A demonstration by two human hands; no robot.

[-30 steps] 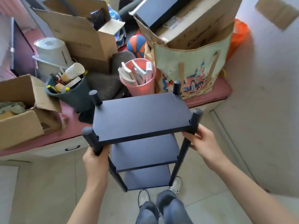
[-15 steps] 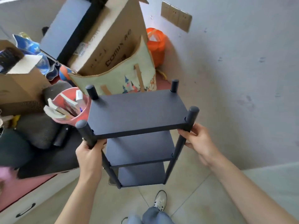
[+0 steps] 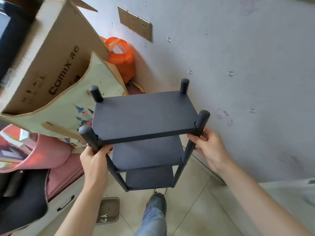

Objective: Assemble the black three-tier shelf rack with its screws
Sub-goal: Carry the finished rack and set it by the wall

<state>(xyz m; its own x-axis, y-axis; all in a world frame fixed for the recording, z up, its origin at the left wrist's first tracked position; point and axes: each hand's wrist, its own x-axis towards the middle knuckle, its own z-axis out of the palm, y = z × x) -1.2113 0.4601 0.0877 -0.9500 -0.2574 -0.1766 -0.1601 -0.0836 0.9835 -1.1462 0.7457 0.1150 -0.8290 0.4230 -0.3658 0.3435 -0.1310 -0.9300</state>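
Note:
The black three-tier shelf rack (image 3: pixel 144 116) hangs upright in the air in front of me, with three boards joined by four round posts. My left hand (image 3: pixel 94 160) grips the near left post just under the top board. My right hand (image 3: pixel 208 149) grips the near right post at the same height. The two far posts stand free. The lower boards show beneath the top one, above the tiled floor.
A grey wall (image 3: pixel 238 65) with a brass socket plate (image 3: pixel 135 23) is close on the right. To the left are a cardboard box (image 3: pixel 51 62), a printed bag (image 3: pixel 71 109), an orange bag (image 3: pixel 122 60) and a pink bucket (image 3: pixel 42 155) on a bench. My leg (image 3: pixel 153 217) is below.
I have carried the rack to the right, toward the wall. The bench clutter has slid left in view. Both hands keep the same hold on the near posts.

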